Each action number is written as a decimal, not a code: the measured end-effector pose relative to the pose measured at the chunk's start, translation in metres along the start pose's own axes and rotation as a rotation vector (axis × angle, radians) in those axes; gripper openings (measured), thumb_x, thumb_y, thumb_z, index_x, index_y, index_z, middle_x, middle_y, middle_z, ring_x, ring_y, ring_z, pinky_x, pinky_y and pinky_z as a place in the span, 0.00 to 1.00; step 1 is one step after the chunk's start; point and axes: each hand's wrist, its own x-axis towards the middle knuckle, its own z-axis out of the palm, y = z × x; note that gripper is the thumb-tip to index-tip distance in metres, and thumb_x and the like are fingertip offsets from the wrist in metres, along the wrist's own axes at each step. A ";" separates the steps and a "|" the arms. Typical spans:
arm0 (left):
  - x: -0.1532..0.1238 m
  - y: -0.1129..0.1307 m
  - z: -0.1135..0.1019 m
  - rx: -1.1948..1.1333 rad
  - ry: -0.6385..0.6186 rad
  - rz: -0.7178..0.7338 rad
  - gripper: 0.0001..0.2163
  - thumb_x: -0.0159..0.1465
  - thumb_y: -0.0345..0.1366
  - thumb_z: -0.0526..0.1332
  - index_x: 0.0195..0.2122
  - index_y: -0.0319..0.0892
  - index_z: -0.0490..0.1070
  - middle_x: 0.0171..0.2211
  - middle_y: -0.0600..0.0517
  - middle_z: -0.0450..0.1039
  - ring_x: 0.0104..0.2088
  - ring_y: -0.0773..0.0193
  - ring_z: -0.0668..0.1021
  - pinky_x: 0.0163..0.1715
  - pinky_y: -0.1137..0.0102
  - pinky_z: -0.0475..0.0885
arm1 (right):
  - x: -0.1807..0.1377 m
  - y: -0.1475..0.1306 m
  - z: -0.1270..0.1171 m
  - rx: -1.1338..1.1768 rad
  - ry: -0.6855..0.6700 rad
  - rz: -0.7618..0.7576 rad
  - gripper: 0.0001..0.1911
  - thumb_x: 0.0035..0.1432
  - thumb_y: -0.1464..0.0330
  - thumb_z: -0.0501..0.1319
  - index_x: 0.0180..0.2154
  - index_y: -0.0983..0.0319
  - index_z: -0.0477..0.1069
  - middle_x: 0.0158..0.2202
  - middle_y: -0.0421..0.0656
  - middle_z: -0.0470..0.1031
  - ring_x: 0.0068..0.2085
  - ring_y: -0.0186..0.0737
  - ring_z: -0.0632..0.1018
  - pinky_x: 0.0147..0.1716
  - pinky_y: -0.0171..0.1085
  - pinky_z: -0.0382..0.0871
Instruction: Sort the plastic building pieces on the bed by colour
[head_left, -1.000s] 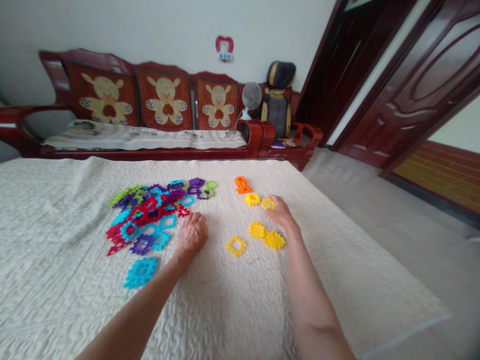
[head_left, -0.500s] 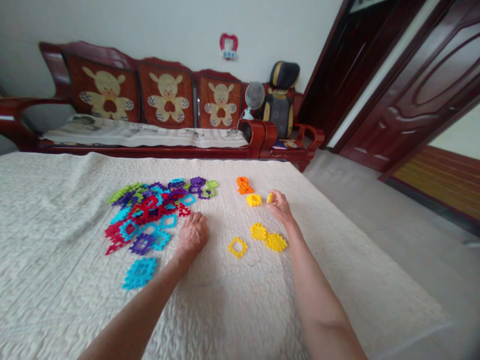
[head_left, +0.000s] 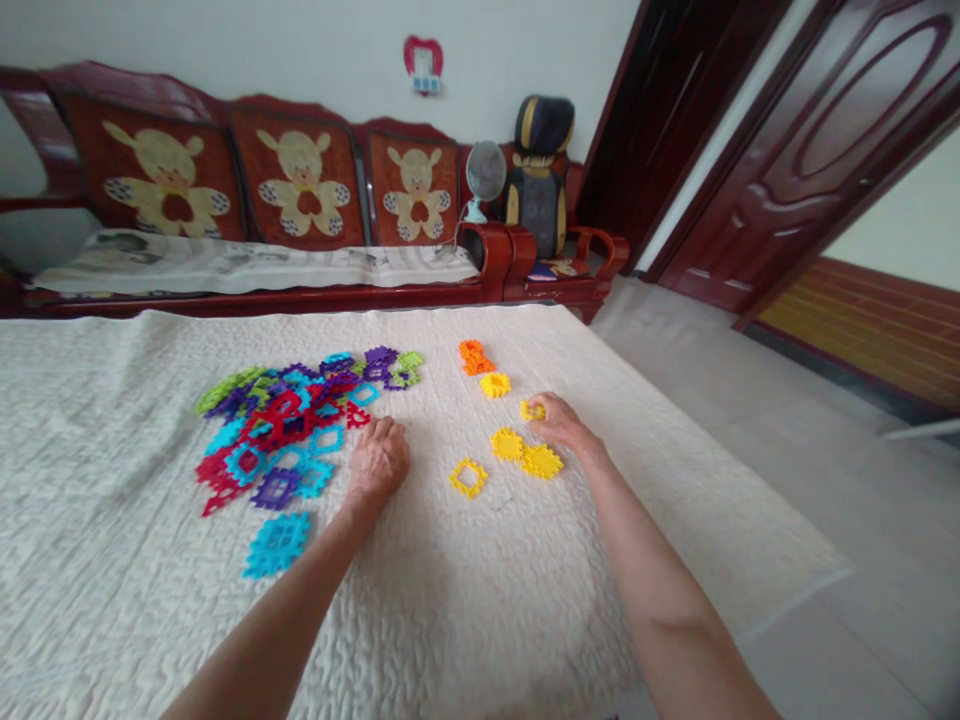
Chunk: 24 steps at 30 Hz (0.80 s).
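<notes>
A cream quilted cloth [head_left: 465, 590] covers the surface in front of me. My left hand [head_left: 379, 461] rests on it as a closed fist, just right of a pile of mixed colour plastic tiles [head_left: 292, 420]. My right hand [head_left: 556, 424] pinches a small yellow ring tile [head_left: 532, 410]. Just below that hand lie two solid yellow tiles [head_left: 525, 453] and a yellow frame tile [head_left: 469, 477]. Farther back sit another yellow tile [head_left: 495, 385] and an orange piece [head_left: 474, 357]. A cyan tile [head_left: 277, 544] lies alone near my left forearm.
A dark red wooden sofa [head_left: 255, 270] with bear cushions runs along the far side of the cloth. A small fan [head_left: 484, 178] and a black and yellow bag [head_left: 536, 170] stand at its right end. Grey floor and dark wooden doors [head_left: 817, 150] lie to the right.
My right hand picked up the yellow ring tile and drew it back toward the two solid yellow tiles. The left fist stayed put. The camera shifted slightly.
</notes>
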 end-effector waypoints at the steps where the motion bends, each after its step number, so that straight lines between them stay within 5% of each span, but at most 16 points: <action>1: 0.000 0.000 0.001 -0.002 0.007 -0.003 0.10 0.66 0.29 0.52 0.40 0.41 0.73 0.43 0.43 0.76 0.46 0.52 0.74 0.52 0.58 0.69 | 0.002 -0.001 -0.003 -0.006 -0.017 0.000 0.19 0.46 0.75 0.64 0.43 0.61 0.75 0.48 0.46 0.77 0.51 0.43 0.77 0.54 0.38 0.68; 9: -0.003 -0.001 0.007 -0.019 0.062 0.012 0.10 0.67 0.28 0.52 0.41 0.41 0.72 0.43 0.42 0.76 0.47 0.52 0.75 0.50 0.58 0.71 | 0.033 -0.026 -0.018 0.115 0.064 -0.168 0.26 0.53 0.76 0.60 0.54 0.62 0.70 0.55 0.48 0.75 0.56 0.43 0.75 0.59 0.39 0.66; 15: -0.003 -0.001 0.006 -0.015 0.022 0.006 0.10 0.67 0.29 0.51 0.40 0.42 0.72 0.43 0.43 0.75 0.47 0.53 0.74 0.52 0.59 0.70 | 0.063 -0.051 -0.001 0.112 -0.023 -0.196 0.27 0.52 0.77 0.60 0.56 0.63 0.69 0.57 0.50 0.74 0.57 0.45 0.75 0.60 0.42 0.65; 24: -0.003 0.001 0.005 -0.022 0.027 -0.024 0.10 0.66 0.28 0.53 0.41 0.42 0.73 0.45 0.44 0.75 0.48 0.53 0.74 0.52 0.59 0.70 | 0.076 -0.053 0.003 -0.018 -0.151 -0.262 0.40 0.49 0.70 0.68 0.63 0.57 0.61 0.65 0.51 0.64 0.65 0.53 0.67 0.63 0.49 0.61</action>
